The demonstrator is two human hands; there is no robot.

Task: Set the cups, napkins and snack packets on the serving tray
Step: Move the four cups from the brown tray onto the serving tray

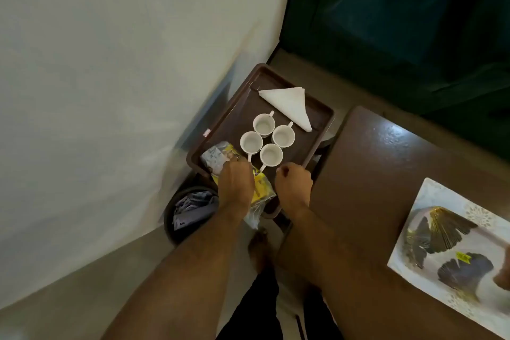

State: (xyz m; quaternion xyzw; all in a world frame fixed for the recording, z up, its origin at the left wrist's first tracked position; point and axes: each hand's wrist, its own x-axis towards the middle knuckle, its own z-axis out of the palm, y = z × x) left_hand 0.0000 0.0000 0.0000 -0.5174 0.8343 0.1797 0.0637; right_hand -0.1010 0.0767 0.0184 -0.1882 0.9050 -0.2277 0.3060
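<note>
The brown tray (220,130) sits at the centre of the frame, turned at an angle, with its near end toward the person. On it four white cups (267,137) stand upright in a tight cluster, rims almost touching, two handles pointing to the upper right and two to the lower left. Beyond them, at the tray's far end, a folded white napkin (289,103) lies flat in a triangle with its tip pointing to the lower right. At the tray's near left corner lie the snack packets (218,159), pale and yellow, one yellow packet (262,190) sticking out over the near rim. The left hand (236,186) lies on top of the packets with its fingers bent down onto them; whether it grips them or only presses on them I cannot tell, as the fingertips are hidden. The right hand (294,183) is at the tray's near right edge, fingers curled, apparently round the rim. Below the tray at lower left is a dark round bin (187,212) with crumpled paper in it. To the right is a brown table (372,174), and on it a white mat (447,251) with dark and gold leaf patterns. A pale wall (110,91) fills the left of the frame, and a dark green curtain (400,22) the upper right.
</note>
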